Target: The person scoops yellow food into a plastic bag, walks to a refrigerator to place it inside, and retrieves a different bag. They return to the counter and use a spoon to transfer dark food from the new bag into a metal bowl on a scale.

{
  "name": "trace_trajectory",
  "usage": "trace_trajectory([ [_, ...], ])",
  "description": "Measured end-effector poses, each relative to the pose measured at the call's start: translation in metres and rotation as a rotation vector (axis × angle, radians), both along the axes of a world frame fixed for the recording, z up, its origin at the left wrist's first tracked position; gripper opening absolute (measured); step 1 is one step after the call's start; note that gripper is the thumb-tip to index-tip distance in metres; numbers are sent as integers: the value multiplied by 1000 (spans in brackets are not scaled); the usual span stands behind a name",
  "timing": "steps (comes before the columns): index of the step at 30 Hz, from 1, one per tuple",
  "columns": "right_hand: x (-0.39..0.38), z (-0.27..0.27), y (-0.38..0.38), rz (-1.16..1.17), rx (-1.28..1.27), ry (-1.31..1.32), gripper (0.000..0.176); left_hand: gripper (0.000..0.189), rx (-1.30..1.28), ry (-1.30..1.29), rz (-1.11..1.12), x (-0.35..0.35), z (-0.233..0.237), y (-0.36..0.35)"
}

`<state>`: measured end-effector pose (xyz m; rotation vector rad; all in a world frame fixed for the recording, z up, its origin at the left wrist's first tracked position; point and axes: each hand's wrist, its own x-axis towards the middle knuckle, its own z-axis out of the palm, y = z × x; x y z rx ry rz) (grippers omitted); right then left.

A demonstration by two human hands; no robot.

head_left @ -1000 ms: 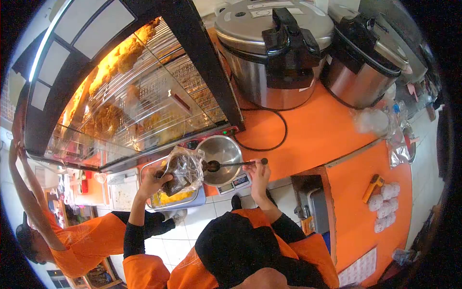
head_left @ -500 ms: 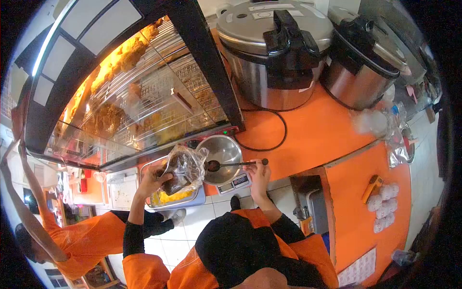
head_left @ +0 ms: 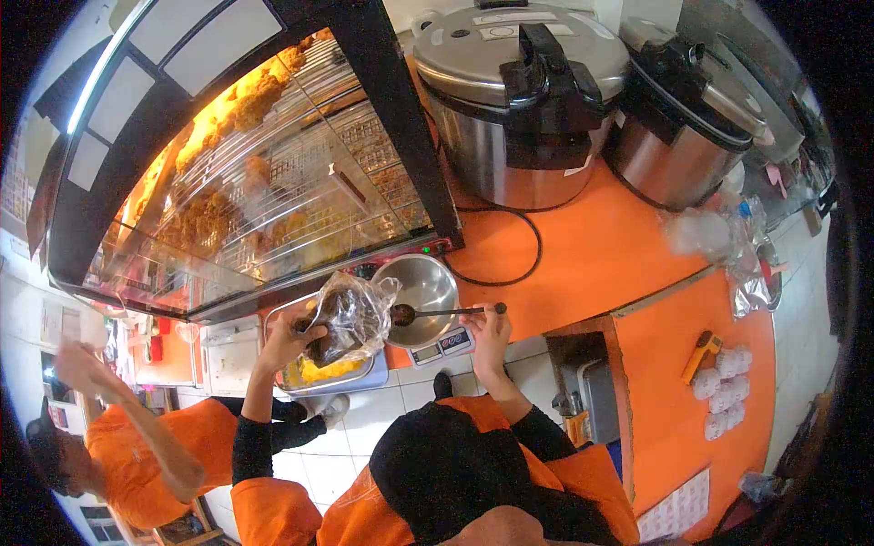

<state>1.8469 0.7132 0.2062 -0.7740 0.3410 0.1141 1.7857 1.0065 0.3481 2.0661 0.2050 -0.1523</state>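
My left hand (head_left: 288, 340) is closed on a clear plastic bag (head_left: 362, 314) with something dark brown inside. In my right hand (head_left: 492, 341), the fingers pinch the end of a long black spoon (head_left: 446, 312). Its dark head is at the mouth of the bag and overlaps the left part of a steel bowl (head_left: 435, 281). The bowl rests on a digital scale (head_left: 452, 342) at the counter's edge. Below the bag, a metal tray (head_left: 360, 378) holds yellow food (head_left: 323, 370).
A glass display warmer (head_left: 314, 214) with fried food stands behind the tray. Two large steel cookers (head_left: 510, 164) sit on the orange counter (head_left: 496, 250), a black cable beside them. Wrapped white packs (head_left: 726, 393) and a yellow cutter (head_left: 701, 355) lie right. A co-worker (head_left: 155, 455) stands left.
The bag and spoon head have shifted very slightly to the right. The co-worker's raised arms have come down from beside the display warmer.
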Motion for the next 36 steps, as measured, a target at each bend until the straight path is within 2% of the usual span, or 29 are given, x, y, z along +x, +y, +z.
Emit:
trace_trajectory([
  [1,0,1,0,3,-6,6,17,22,29,-68,-24,1,0,-1],
  [4,0,1,0,-8,12,43,18,22,138,12,-29,-1,-11,16],
  [10,0,3,0,-11,1,36,19,18,11,67,51,2,15,-2],
  [18,2,6,0,-15,12,28,20,20,52,20,23,-5,-20,23],
  [25,2,5,2,-6,-13,25,21,28,29,74,50,-2,9,8],
  [28,1,-2,4,-19,-28,-1,22,31,35,-27,0,-1,5,15],
  [31,1,3,2,-17,-10,24,22,31,-30,65,56,-5,-3,23],
  [34,-2,12,2,-24,-11,25,22,30,-18,-66,43,-10,-19,18],
  [35,-2,14,2,-32,-18,17,22,28,57,-62,4,-12,-16,14],
  [36,-2,16,2,-36,-15,9,22,27,15,-62,82,-15,-19,10],
])
